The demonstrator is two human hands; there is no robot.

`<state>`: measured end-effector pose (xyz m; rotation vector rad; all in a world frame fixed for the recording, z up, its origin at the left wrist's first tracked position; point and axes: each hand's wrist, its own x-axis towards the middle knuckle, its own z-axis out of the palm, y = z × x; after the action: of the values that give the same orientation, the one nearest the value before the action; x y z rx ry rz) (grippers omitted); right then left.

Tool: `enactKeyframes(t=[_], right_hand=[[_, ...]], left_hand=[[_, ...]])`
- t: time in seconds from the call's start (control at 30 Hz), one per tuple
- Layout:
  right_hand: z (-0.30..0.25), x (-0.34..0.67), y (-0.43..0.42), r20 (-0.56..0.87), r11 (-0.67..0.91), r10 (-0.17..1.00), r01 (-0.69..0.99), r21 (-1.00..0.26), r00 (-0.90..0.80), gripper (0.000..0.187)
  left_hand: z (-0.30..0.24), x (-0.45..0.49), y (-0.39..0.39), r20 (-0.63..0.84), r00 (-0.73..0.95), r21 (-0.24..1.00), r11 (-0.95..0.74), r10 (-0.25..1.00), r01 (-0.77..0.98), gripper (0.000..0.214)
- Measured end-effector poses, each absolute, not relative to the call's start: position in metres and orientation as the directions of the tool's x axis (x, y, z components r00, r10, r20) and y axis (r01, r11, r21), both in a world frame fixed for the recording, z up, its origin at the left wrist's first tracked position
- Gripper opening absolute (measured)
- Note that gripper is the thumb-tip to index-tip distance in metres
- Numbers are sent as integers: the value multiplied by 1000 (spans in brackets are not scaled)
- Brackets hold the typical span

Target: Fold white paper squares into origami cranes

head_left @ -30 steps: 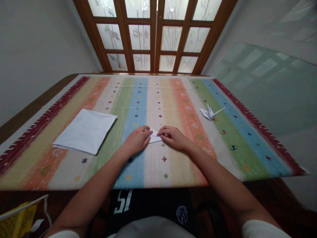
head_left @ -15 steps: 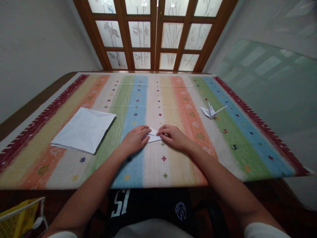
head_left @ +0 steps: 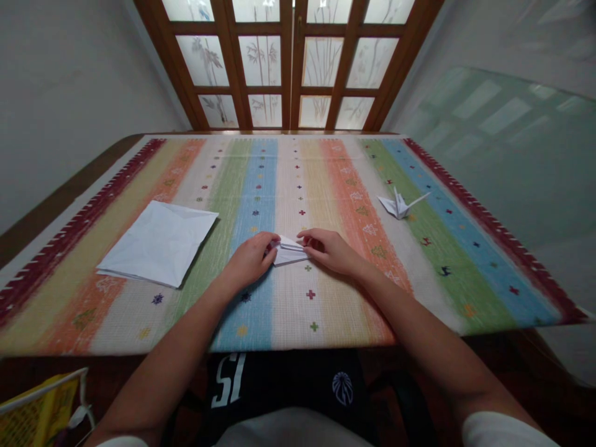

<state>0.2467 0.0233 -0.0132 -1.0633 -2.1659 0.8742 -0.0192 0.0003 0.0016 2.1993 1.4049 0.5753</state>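
Note:
Between my hands, low over the striped tablecloth, is a small piece of folded white paper [head_left: 289,253] with several layers showing. My left hand [head_left: 254,257] pinches its left end between thumb and fingers. At the paper's right, narrower end, my right hand [head_left: 331,250] grips it with thumb and forefinger. Parts of both ends are covered by my fingertips. Off to the right stands a finished white paper crane [head_left: 398,206]. A stack of white paper sheets [head_left: 158,243] lies to the left of my left hand.
The striped tablecloth [head_left: 288,323] covers the table, whose near edge is just in front of my lap. A yellow basket [head_left: 41,410] is below the table at the lower left. Wooden doors with glass panes [head_left: 291,68] stand beyond the far edge.
My hands have moved slightly apart, showing more of the folded paper and its layers between them. The view has shifted a little; the sheets and crane have stayed put.

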Motion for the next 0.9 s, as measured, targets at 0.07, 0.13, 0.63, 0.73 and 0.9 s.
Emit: enactKeyframes(t=[0.07,0.13,0.63,0.73,0.9], right_hand=[[-12,247,23,190,440,846,451,-776,-498,33],[-11,247,23,190,427,858,459,-779,-476,29],[-13,248,26,207,470,854,538,-700,-477,9],[-13,247,26,200,462,862,558,-690,-466,5],[-8,245,23,163,397,893,564,-724,-420,11]], left_hand=[[4,-18,-1,76,373,606,-340,925,719,25],[6,-17,-2,63,368,621,-325,928,713,26],[8,-17,-6,122,498,573,-471,859,671,22],[5,-17,-6,130,509,561,-487,851,670,36],[3,-17,-7,125,511,545,-489,850,681,49]])
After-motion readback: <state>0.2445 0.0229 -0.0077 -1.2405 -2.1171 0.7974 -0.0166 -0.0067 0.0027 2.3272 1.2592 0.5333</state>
